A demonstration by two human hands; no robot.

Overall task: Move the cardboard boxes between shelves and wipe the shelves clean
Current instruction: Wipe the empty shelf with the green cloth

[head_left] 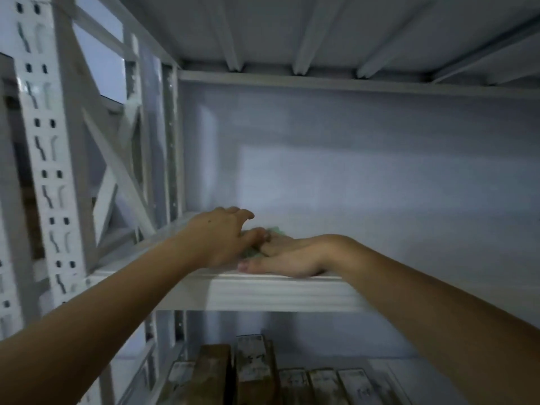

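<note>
Both bare arms reach forward and up from the near corners and meet at the middle. The left forearm runs from the near left up to the left hand (pixel 225 238), which is arched with its back upward, knuckles raised and fingers curled downward at the far end; its thumb points right and touches the other hand. The right forearm comes from the near right, bends at the wrist, and the right hand (pixel 287 257) lies flat and low, palm down, with straight fingers pointing left, their tips just beside and partly under the left hand. The hands overlap where thumb and fingers meet; motion blur hides the finer finger detail
</note>
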